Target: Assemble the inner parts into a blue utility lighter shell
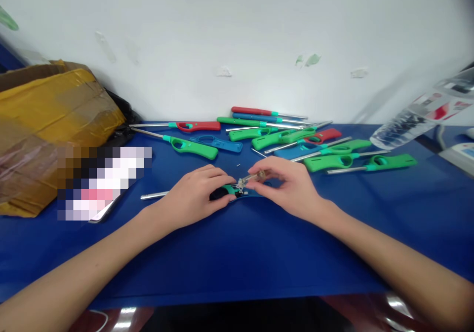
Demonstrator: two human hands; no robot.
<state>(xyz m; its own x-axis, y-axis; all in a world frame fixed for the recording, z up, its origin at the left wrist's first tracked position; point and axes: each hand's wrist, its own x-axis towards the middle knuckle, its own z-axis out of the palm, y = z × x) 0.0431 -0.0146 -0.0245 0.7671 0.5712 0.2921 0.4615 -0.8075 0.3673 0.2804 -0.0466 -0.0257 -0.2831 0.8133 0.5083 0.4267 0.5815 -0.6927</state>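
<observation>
My left hand (202, 194) grips an opened lighter (230, 190) lying on the blue table; its metal tube (153, 195) sticks out to the left beneath my wrist. Green and black parts show between thumb and fingers. Between the thumb and fingertips of my right hand (283, 186) is a small clear lighter insert (253, 178), its metal end against the opened lighter. A blue casing edge shows below the fingertips. Just behind the hands lies a tiny metal piece (238, 165).
Several green, red and blue lighters (328, 162) lie across the back of the table (237, 253). A taped cardboard box (55, 134) and a phone (107, 184) are at the left. A plastic bottle (418, 115) leans at the right, near a pale device (461, 154).
</observation>
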